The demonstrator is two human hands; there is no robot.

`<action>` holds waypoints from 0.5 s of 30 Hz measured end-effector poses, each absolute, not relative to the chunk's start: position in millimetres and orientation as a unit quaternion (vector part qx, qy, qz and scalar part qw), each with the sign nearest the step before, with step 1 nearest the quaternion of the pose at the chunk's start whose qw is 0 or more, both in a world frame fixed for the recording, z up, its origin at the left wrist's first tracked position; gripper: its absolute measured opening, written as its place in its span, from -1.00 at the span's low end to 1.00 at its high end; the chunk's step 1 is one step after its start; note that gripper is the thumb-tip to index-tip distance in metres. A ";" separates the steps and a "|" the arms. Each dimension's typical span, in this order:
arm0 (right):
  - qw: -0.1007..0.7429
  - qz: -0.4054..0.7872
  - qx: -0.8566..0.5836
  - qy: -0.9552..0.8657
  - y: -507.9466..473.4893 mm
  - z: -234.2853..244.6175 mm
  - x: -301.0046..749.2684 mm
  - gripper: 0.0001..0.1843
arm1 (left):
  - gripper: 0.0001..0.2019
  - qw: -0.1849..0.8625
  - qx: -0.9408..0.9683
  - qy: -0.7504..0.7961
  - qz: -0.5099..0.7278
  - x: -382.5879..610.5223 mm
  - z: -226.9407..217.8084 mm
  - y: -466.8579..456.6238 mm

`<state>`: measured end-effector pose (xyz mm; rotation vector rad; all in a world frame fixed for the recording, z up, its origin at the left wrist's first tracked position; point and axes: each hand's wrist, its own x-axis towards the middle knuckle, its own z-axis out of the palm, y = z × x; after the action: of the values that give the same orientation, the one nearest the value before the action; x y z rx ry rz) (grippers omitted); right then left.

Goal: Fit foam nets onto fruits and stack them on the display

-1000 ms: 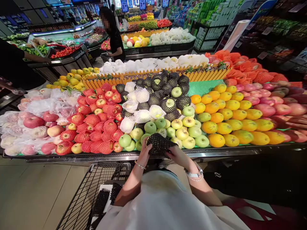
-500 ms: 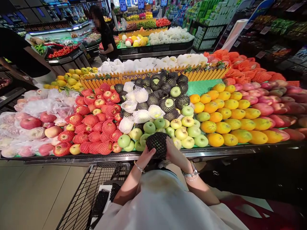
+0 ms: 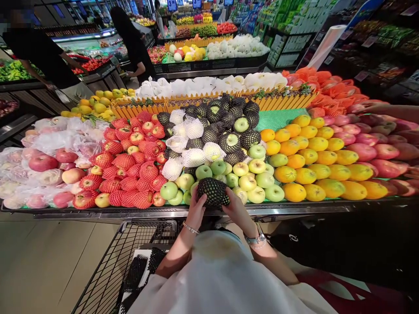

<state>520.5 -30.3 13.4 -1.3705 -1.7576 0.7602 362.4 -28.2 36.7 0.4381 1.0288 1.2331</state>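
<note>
A green apple in a black foam net (image 3: 212, 192) is held in front of me at the edge of the fruit stand. My left hand (image 3: 195, 208) grips its left side, thumb on the near face. From the right, my right hand (image 3: 238, 209) closes on the net's lower edge, its fingers partly hidden behind. Bare green apples (image 3: 256, 179) lie just beyond and to both sides. Farther back are apples in black nets (image 3: 227, 122) and several in white nets (image 3: 193, 158).
Red-netted apples (image 3: 131, 168) lie left, yellow oval fruit (image 3: 322, 168) right. A wire shopping cart (image 3: 108, 266) holding black nets stands at my lower left. Another person's hand (image 3: 363, 107) reaches over the red fruit at right. Two people stand behind the stand at upper left.
The netted apple has turned and shows more green through its mesh. My right hand has shifted lower on it. Another person's arm has come in at right; the people at upper left have moved.
</note>
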 end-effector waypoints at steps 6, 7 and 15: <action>0.349 0.274 -0.536 -0.718 -27.2 17.5 520.6 -0.46 | -0.53 0.645 0.269 0.481 0.529 363.2 34.9 -21.4; 0.359 0.282 -0.531 -0.714 -27.0 18.1 520.8 -0.41 | -0.54 0.637 0.294 0.484 0.523 362.4 35.7 -20.1; 0.391 0.271 -0.537 -0.697 -30.6 26.9 532.0 -0.77 | -0.53 0.614 0.398 0.501 0.462 350.5 50.0 -15.5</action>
<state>532.0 -30.6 26.9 -1.3636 -1.7706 0.6892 350.5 -15.5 50.0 0.9184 1.1560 1.0643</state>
